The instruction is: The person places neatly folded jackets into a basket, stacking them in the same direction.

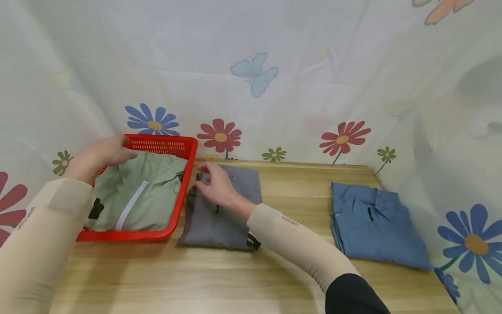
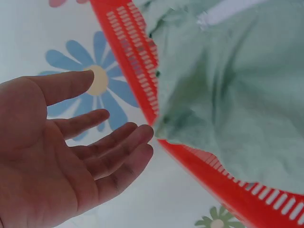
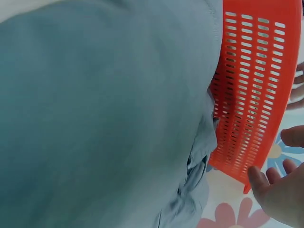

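A red plastic basket (image 1: 184,192) holds a folded light green garment (image 1: 157,174) with a pale zipper. My left hand (image 1: 103,156) is over the basket's back left corner; its fingers are extended and grip nothing in the left wrist view. A folded dark grey garment (image 1: 231,224) lies right beside the basket. Above its upper part is my right hand (image 1: 217,185), fingers loosely bent near the basket's right rim, holding nothing. In the right wrist view, the right hand (image 3: 282,190) appears beside the basket wall (image 3: 251,80).
A folded blue garment (image 1: 372,231) lies at the right side of the wooden table (image 1: 188,279). A white cloth backdrop (image 1: 298,100) printed with flowers and butterflies rises behind and at both sides. A black tag (image 1: 253,242) shows at the grey garment's front edge.
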`<state>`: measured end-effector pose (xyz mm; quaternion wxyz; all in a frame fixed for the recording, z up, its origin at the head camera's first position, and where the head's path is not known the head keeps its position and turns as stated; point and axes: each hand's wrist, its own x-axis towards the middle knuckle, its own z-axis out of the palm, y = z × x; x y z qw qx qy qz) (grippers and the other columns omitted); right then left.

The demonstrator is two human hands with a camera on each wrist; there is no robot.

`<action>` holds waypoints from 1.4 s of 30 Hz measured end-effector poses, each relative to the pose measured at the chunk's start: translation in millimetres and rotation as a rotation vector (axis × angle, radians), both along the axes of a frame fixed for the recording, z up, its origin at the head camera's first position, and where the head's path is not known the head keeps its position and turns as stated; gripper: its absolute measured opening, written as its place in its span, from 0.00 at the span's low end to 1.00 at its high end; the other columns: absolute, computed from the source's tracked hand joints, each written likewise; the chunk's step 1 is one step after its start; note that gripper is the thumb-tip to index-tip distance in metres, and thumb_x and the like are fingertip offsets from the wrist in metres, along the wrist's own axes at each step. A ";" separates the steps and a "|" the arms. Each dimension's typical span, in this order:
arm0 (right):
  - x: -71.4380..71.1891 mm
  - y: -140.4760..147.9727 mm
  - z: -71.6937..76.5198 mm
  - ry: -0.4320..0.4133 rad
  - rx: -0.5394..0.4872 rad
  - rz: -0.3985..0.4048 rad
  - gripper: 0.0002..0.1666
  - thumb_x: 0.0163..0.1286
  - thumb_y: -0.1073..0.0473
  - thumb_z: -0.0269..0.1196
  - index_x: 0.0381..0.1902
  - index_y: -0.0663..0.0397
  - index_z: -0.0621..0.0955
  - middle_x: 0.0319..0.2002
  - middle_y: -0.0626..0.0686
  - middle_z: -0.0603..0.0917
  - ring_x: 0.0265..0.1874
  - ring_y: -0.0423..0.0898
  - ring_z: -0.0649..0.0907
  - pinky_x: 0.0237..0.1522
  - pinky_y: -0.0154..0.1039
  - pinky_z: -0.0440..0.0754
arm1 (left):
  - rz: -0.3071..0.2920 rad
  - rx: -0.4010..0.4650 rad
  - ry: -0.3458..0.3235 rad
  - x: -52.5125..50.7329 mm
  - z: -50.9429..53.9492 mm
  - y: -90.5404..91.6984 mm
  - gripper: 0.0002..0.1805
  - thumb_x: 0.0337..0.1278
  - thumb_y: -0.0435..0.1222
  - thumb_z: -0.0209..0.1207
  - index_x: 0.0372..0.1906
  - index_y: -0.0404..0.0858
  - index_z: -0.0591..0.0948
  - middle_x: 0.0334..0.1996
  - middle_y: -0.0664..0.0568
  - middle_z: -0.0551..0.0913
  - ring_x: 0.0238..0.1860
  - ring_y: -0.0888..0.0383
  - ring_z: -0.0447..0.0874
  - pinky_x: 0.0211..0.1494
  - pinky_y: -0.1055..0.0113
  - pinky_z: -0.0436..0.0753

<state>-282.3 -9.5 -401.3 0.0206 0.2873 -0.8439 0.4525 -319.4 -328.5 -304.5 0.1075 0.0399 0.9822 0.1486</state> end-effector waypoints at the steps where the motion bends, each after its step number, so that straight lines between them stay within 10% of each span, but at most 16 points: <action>1: 2.6 3.9 -0.7 -0.002 0.017 0.007 0.24 0.73 0.63 0.65 0.64 0.63 0.75 0.61 0.57 0.78 0.59 0.50 0.78 0.58 0.35 0.78 | -0.002 0.011 0.006 0.8 -0.2 3.5 0.36 0.73 0.42 0.52 0.69 0.16 0.58 0.63 0.18 0.63 0.60 0.23 0.64 0.62 0.29 0.67; 16: 25.5 51.3 -15.4 0.162 0.514 0.061 0.29 0.75 0.53 0.64 0.67 0.61 0.74 0.70 0.62 0.71 0.71 0.57 0.68 0.72 0.47 0.66 | -0.082 0.092 0.121 28.3 13.5 74.3 0.34 0.70 0.43 0.60 0.69 0.24 0.66 0.50 0.28 0.78 0.46 0.36 0.79 0.42 0.45 0.85; 42: 19.7 90.6 -51.2 0.097 0.713 0.109 0.39 0.79 0.41 0.57 0.75 0.62 0.67 0.77 0.66 0.60 0.76 0.60 0.61 0.74 0.51 0.62 | -0.215 0.173 0.146 74.0 4.6 143.4 0.30 0.71 0.42 0.61 0.68 0.28 0.71 0.59 0.31 0.79 0.58 0.35 0.77 0.57 0.39 0.80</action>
